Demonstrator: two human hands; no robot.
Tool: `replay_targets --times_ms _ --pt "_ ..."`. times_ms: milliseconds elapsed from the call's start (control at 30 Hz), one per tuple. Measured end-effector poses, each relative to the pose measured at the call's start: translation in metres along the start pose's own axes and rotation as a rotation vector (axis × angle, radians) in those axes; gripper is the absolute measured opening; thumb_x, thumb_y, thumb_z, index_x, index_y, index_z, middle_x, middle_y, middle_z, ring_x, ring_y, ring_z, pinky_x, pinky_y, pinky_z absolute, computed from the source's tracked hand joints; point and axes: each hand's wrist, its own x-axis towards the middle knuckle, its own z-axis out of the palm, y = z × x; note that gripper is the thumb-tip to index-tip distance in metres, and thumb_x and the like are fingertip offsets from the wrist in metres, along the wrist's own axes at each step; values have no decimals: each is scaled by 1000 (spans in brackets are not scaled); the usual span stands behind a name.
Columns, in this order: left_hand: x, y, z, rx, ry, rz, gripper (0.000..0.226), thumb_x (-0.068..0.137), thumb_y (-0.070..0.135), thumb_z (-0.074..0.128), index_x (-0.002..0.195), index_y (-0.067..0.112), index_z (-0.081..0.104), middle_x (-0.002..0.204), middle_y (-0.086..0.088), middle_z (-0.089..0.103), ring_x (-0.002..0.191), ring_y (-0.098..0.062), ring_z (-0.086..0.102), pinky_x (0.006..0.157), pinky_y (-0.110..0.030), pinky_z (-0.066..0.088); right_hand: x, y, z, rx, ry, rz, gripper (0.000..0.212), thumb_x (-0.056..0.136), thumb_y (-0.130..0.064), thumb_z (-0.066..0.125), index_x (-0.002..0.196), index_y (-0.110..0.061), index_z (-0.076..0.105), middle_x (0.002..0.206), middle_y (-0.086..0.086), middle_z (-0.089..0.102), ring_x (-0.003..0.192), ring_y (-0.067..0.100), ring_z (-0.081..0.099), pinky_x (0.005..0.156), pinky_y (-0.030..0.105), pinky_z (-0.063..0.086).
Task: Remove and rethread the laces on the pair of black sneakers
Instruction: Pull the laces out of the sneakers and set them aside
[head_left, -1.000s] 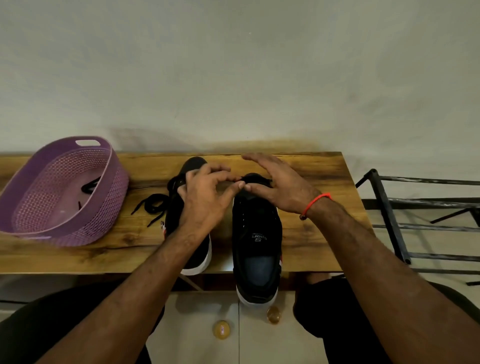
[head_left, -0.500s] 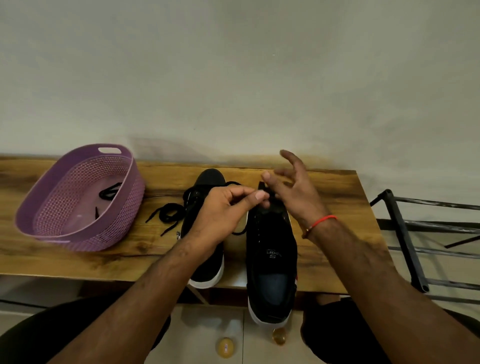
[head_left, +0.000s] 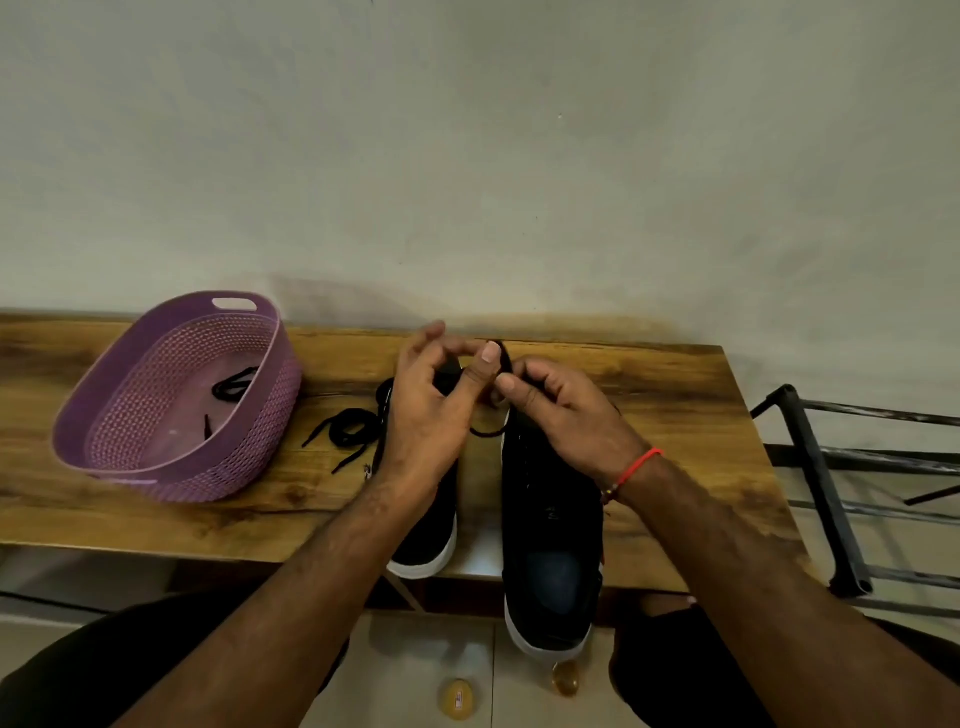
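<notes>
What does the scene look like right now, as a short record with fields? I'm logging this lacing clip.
surface: wooden table
left hand: pinches black lace
right hand: pinches the same lace above the right sneaker
left sneaker: on the table, partly hidden by the left hand
loose lace: on the table beside the left sneaker
purple basket: left end of the table, lace piece inside

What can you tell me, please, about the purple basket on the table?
The purple basket is an oval tub of what looks like plastic, with perforated, woven-pattern walls and a slot handle in its far rim. It sits upright on the left of the wooden table, apart from both sneakers and hands. A black lace lies inside on its floor.
</notes>
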Motion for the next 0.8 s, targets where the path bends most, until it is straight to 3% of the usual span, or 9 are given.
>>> replay_targets --times_ms 100,167,267,333,433,500,600,700,800 --pt "4 -2 -7 85 -134 87 60 87 62 62 139 36 46 139 9 57 131 -10 54 109 -44 46 -1 -14 -14 31 -70 14 23 104 -14 48 88 -5 62 64 0 61 63 11 56 68 22 46" --pt "3 1 -7 93 -321 114 55 94 49 60 145 31 46 134 6 64 129 -8 57 110 -42 46 -2 -21 -24 58 -129 22 25 102 -19 50 85 -7 63 56 3 52 53 10 47 58 18 40" --pt "0 6 -4 54 -383 111 40 95 40 63 132 24 63 119 4 73 115 -10 67 102 -39 53 -5 -30 -38 49 -174 41 28 99 -24 54 82 -7 67 55 11 51 52 12 45 57 20 41" --pt "0 8 -3 40 -411 123 28 91 31 64 117 22 71 107 5 76 106 -11 70 96 -33 56 -8 -32 -46 46 -176 69 28 99 -24 57 83 -4 68 53 -5 53 52 14 46 56 23 41" --pt "-1 12 -6 36 -509 79 20 94 26 62 106 17 75 88 1 76 94 -20 73 93 -39 56 -6 -36 -51 -6 -61 69 24 96 -22 60 83 -3 68 55 -11 60 47 7 47 48 20 40" --pt "-2 17 -10 -127 -615 -82 25 98 21 56 113 7 71 81 -3 70 87 -26 72 96 -45 55 -2 -36 -52 -67 97 33 19 95 -19 63 81 -7 68 55 -16 61 48 2 52 50 21 47" --pt "-5 29 -12 -470 -727 -286 26 102 15 49 117 4 68 77 -2 54 66 -15 60 91 -43 57 4 -29 -55 -141 226 -17 16 97 -19 62 84 -10 68 59 -17 62 56 1 58 58 22 53" --pt "-4 35 -13 -741 -721 -340 30 100 10 48 118 10 72 80 1 54 56 -6 50 81 -34 60 4 -17 -53 -340 95 4 16 98 -28 59 89 -19 68 78 -8 67 68 4 60 64 26 51" --pt "0 41 -18 -900 -646 -305 40 95 1 46 129 9 66 93 -1 68 71 -9 67 79 -30 61 0 -9 -41 -666 -148 -10 20 101 -36 53 103 -19 64 81 -6 64 69 6 57 65 32 47"
